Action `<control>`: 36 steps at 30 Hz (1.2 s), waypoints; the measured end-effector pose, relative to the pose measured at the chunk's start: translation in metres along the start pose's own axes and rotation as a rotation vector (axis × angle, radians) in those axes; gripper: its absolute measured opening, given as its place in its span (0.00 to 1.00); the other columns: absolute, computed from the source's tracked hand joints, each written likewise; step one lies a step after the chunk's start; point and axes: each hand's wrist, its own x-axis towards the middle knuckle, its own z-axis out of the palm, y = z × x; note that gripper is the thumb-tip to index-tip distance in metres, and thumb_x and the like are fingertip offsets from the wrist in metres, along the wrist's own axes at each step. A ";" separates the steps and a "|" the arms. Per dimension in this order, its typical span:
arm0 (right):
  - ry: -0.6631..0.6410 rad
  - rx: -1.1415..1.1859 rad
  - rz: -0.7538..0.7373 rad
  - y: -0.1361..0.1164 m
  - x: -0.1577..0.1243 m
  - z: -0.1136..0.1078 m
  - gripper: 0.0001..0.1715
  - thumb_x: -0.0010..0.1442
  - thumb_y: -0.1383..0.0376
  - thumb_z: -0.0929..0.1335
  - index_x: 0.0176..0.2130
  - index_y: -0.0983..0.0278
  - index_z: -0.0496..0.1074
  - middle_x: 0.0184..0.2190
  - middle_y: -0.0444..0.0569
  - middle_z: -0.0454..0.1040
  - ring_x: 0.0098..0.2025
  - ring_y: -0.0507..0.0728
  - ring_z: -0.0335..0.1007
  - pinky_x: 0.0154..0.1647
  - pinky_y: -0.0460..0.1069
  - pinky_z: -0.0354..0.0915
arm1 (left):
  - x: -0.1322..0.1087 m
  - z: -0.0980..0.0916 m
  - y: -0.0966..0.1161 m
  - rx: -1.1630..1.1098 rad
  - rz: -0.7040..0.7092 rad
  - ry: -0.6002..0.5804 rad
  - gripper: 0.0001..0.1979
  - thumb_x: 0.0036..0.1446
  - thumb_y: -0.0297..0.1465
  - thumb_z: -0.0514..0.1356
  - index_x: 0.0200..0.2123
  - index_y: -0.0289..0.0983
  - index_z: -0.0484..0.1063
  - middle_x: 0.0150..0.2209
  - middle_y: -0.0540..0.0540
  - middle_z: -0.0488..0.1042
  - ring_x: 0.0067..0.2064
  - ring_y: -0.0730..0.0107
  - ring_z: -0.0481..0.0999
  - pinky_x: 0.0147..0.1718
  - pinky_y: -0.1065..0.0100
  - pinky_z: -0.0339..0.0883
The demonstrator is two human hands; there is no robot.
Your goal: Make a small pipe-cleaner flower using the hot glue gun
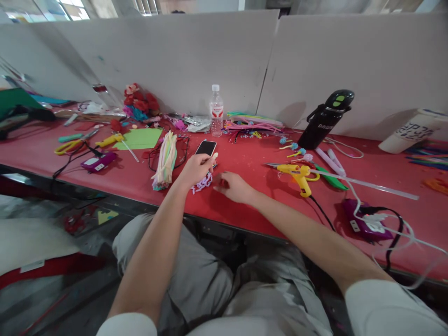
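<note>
My left hand [198, 168] is closed over the red table [245, 205], fingers curled round something small and pale that I cannot make out, just in front of a black phone [206, 147]. Under it lies a lilac twisted pipe-cleaner piece [202, 183]. My right hand [234, 186] rests on the table beside it, fingers bent down onto the surface, apparently pressing a small red bit. A bundle of pale pipe cleaners [165, 161] lies left of my left hand.
A yellow glue gun [299, 176] and purple power strip [366, 222] lie to the right, with a black flask [325, 119]. A water bottle [216, 110], green paper [139, 138], yellow scissors [68, 146] and red paper flowers [138, 102] sit farther back against white partitions.
</note>
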 end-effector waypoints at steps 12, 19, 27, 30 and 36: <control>0.006 -0.143 0.008 0.015 0.021 0.030 0.03 0.61 0.68 0.67 0.36 0.64 0.72 0.39 0.50 0.70 0.36 0.53 0.66 0.37 0.47 0.61 | -0.001 0.003 -0.003 0.012 -0.041 -0.005 0.17 0.60 0.38 0.55 0.23 0.35 0.70 0.23 0.48 0.72 0.26 0.73 0.67 0.27 0.70 0.57; 0.078 0.037 -0.007 0.029 0.011 0.000 0.05 0.62 0.68 0.63 0.35 0.65 0.68 0.31 0.49 0.71 0.32 0.53 0.65 0.37 0.49 0.63 | -0.002 0.024 -0.011 -0.107 -0.129 -0.011 0.19 0.62 0.44 0.53 0.32 0.35 0.73 0.25 0.48 0.73 0.22 0.73 0.65 0.24 0.70 0.56; 0.146 0.474 0.175 0.064 -0.036 -0.052 0.15 0.54 0.55 0.71 0.36 0.64 0.74 0.30 0.49 0.77 0.32 0.55 0.73 0.38 0.52 0.69 | -0.012 0.075 0.005 -0.151 -0.010 0.000 0.20 0.65 0.45 0.49 0.31 0.36 0.69 0.25 0.50 0.69 0.27 0.72 0.66 0.30 0.70 0.58; 0.188 0.527 0.220 0.063 -0.044 -0.051 0.19 0.53 0.53 0.72 0.37 0.65 0.73 0.29 0.50 0.77 0.32 0.55 0.74 0.37 0.52 0.70 | -0.011 0.086 0.005 -0.132 -0.025 0.057 0.17 0.65 0.42 0.50 0.30 0.36 0.66 0.27 0.51 0.66 0.30 0.72 0.65 0.31 0.70 0.57; 0.243 0.423 0.188 0.053 -0.041 -0.046 0.17 0.56 0.53 0.71 0.32 0.65 0.72 0.26 0.47 0.73 0.28 0.53 0.69 0.32 0.49 0.66 | -0.017 0.092 0.007 -0.146 -0.054 0.023 0.18 0.62 0.41 0.54 0.25 0.38 0.55 0.24 0.54 0.57 0.27 0.75 0.58 0.28 0.70 0.51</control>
